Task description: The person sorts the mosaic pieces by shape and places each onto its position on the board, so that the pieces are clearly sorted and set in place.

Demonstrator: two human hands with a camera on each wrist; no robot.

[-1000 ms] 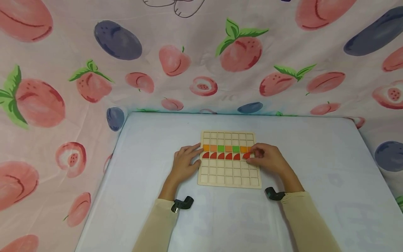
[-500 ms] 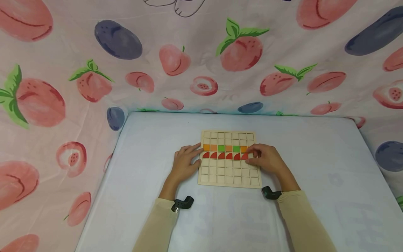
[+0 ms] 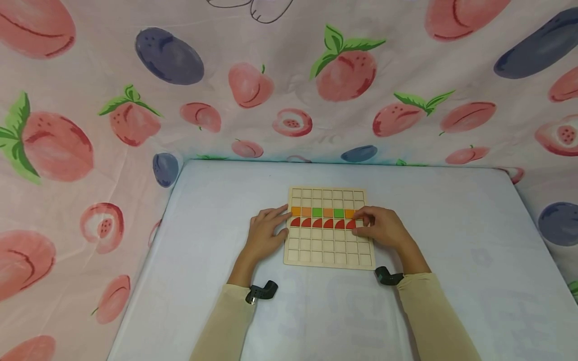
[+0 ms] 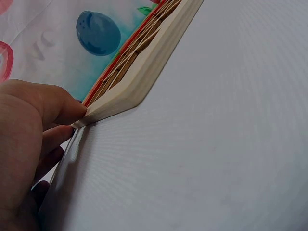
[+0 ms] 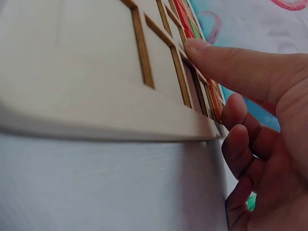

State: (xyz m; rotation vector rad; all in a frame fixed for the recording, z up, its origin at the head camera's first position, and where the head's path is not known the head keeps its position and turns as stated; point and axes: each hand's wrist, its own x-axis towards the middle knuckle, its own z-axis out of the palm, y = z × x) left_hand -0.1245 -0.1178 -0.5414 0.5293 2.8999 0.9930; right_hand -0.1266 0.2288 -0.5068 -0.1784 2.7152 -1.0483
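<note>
In the head view a pale wooden grid board point(image 3: 328, 255) lies flat on the table. A row of orange and green square tiles point(image 3: 317, 212) crosses it, with a row of tiles bearing red quarter circles just below. My left hand point(image 3: 265, 233) rests against the board's left edge, thumb and fingertips touching it; the left wrist view shows the thumb point(image 4: 67, 106) at the rim. Over the right side, my right hand point(image 3: 386, 226) has thumb and index finger at the rightmost visible red quarter-circle tile point(image 3: 350, 224), which sits in the grid. Those fingers hide the squares beside it.
The table point(image 3: 325, 321) has a pale cloth cover. Behind and to the left hangs a fruit-printed cloth point(image 3: 253, 45). Dark wrist cameras, left point(image 3: 263, 291) and right point(image 3: 388, 276), sit close to the board's near corners.
The red quarter-circle tile in my right hand has gone from tilted to lying flat in its square, slightly leftward. The right forearm shifted a little left. My left hand stayed put.
</note>
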